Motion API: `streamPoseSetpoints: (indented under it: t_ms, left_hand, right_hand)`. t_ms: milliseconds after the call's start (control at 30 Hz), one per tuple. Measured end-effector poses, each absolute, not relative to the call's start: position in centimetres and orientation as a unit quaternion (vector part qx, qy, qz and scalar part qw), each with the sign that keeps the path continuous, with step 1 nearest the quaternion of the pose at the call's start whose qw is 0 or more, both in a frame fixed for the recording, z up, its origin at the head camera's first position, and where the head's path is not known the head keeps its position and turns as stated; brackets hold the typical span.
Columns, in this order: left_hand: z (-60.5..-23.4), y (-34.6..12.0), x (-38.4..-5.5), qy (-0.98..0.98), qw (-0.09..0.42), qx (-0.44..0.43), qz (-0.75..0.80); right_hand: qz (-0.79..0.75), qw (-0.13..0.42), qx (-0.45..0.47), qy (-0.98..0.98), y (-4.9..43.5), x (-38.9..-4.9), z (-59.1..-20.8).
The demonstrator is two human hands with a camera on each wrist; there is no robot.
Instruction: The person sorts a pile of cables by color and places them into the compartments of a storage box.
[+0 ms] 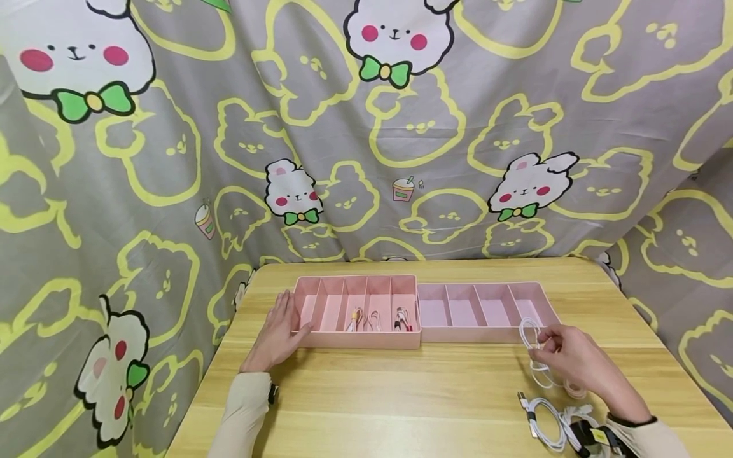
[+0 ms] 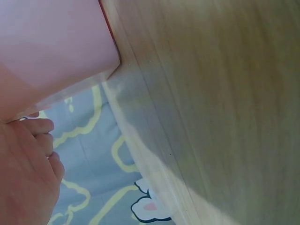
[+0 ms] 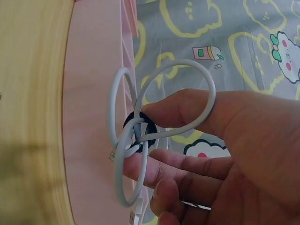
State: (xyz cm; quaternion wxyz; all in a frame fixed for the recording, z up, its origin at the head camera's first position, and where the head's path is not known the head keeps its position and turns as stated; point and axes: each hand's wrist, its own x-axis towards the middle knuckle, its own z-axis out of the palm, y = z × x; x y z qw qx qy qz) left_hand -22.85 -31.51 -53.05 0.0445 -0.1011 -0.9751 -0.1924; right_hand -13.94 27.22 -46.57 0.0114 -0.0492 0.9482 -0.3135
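Observation:
My right hand (image 1: 572, 356) pinches a coiled white cable (image 1: 529, 332) between thumb and fingertips, in front of the right end of the light purple divided box (image 1: 475, 334). A black tie (image 3: 149, 129) binds that coil in the right wrist view. At the other end, my left hand (image 1: 277, 337) rests against the left end of the pink divided box (image 1: 361, 340), thumb by its front wall. Small cables (image 1: 356, 318) lie in several of the pink box's compartments. In the left wrist view, part of the left hand (image 2: 28, 164) shows beside the box wall.
More white cables (image 1: 546, 432) lie coiled on the wooden table (image 1: 401, 401) below my right forearm, one with a black tie. The two boxes stand end to end. A grey patterned curtain (image 1: 366, 140) hangs behind and beside the table.

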Motion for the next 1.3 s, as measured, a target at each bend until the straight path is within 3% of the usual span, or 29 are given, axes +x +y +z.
streamPoseSetpoints:
  t_ms: [1300]
  left_hand:
    - [-53.3,-31.5,-23.0,-0.975,0.056,-0.11,-0.185]
  right_hand:
    - [-0.317,-0.008,-0.097,0.943,24.4,-17.1,-43.7]
